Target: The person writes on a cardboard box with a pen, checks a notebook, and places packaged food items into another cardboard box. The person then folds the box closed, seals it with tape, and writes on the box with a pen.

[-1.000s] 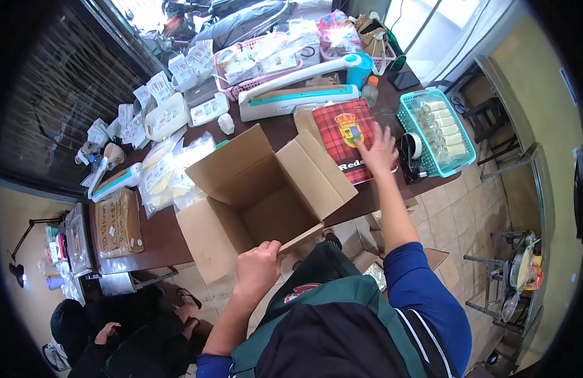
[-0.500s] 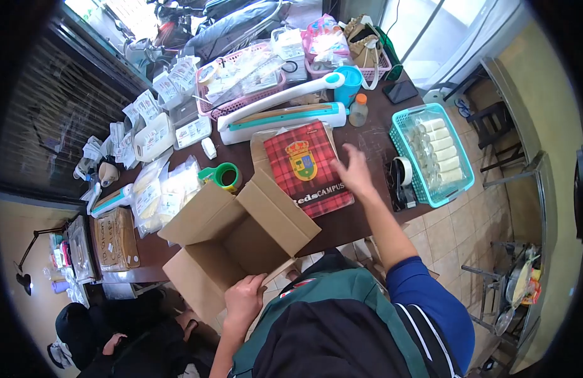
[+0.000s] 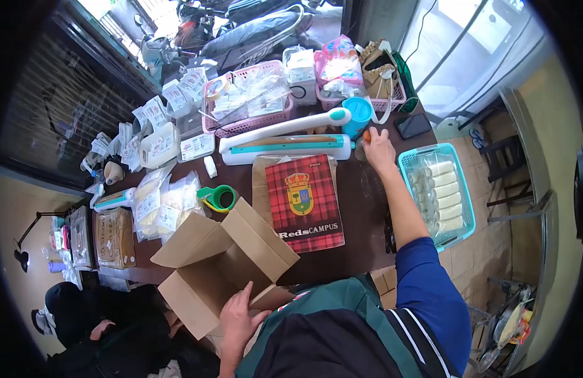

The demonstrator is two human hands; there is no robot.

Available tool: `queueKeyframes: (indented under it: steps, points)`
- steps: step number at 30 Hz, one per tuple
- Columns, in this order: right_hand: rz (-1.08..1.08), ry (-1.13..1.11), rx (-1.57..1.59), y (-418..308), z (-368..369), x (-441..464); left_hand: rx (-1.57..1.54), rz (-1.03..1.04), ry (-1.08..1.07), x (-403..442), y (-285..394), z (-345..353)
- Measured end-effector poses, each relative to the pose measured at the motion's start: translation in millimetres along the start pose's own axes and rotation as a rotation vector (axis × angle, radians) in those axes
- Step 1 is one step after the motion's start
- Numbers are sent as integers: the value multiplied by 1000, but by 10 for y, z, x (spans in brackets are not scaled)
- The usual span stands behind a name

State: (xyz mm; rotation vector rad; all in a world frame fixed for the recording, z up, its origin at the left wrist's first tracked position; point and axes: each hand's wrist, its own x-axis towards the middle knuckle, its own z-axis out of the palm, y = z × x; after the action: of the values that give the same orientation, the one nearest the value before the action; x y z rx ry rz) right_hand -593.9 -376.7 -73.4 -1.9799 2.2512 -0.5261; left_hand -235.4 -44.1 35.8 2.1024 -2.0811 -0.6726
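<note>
My left hand [image 3: 238, 318] is at the near side of an open cardboard box [image 3: 285, 255], its fingers over the near edge and the thumb apart on the outer side. Nothing shows inside the visible part of the box. My right hand [image 3: 379, 152] reaches forward to a small bottle with an orange cap [image 3: 366, 135], with fingers closed about its top; the hand hides most of the bottle. Between the hands lies a red plaid "Reds Campus" notebook [image 3: 304, 205], on a piece of brown cardboard [image 3: 262, 211].
Behind the notebook lies a white and teal bag sealer [image 3: 285, 149]. A teal basket of wrapped rolls [image 3: 405, 173] stands right, a phone [image 3: 413, 126] behind it. A green mug [image 3: 223, 198], packets [image 3: 181, 198] and a pink basket [image 3: 247, 128] are left. A person in black [image 3: 124, 327] sits lower left.
My right hand has moved forward from beside the notebook to the orange-capped bottle. My left hand's fingers have straightened at the box edge, and the box has shifted slightly.
</note>
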Motion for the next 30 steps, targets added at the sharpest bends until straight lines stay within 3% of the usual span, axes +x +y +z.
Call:
queueKeyframes:
  steps: [7,10,12,13,18,20,22,23,24,27,28,30]
  points:
    - [-67,9,39,54,-91,-33,3,-9,96,150,119,-23]
    - [-42,-62,45,15,-209,18,-102,-5,190,248,151,-179]
    - [-60,-50,61,17,-277,67,-396,-135,217,328,116,-331]
    - [-72,-44,71,1,-326,117,-331,-14,303,464,216,-514]
    - [-303,260,353,-259,-547,854,-17,345,207,1306,507,-1258]
    - [-449,238,300,-460,-541,1290,-148,385,108,1753,802,-1408]
    - [-511,123,201,-627,-295,1783,-67,544,87,2290,966,-1396]
    - [-610,9,145,-660,-131,2044,-61,521,24,2545,1096,-1400]
    - [-495,-175,-38,-843,-154,2120,-53,522,20,2837,1153,-1327]
    - [-554,-56,-359,-910,319,2297,-152,474,18,3635,1344,-1072]
    - [-555,-51,-353,-936,326,2359,-161,491,75,3879,1365,-961]
    - [-354,-295,-205,-965,274,2403,-203,409,97,4282,1429,-803]
